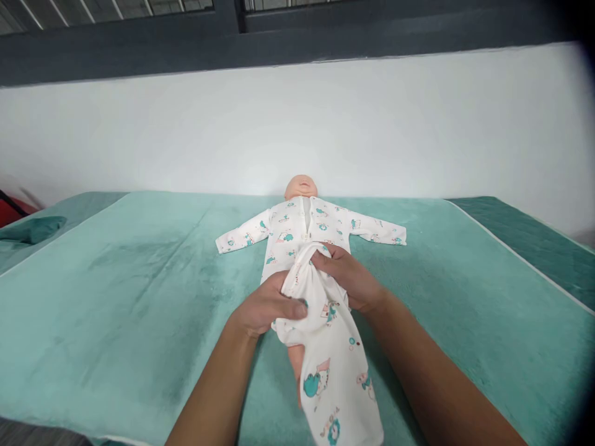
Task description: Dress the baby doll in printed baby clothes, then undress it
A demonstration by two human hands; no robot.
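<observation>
A baby doll (302,184) lies on its back, dressed in a white printed baby romper (286,232) with both sleeves spread out. The front of the romper is partly parted at the chest. My left hand (272,306) grips bunched romper fabric at the doll's lower body, thumb on top. On the other side, my right hand (348,275) pinches the upper edge of the same fabric, its fingertips partly hidden in the folds. One bare doll leg (296,365) shows below my left hand. A romper leg (341,384) stretches toward me; whether it holds the other leg is hidden.
A light green padded cover (139,297) spreads under the doll. Behind it rises a white wall (232,130) with a dark window frame (279,46) above. Darker green fabric (525,241) lies along the right edge, and a red object (13,210) is at the far left.
</observation>
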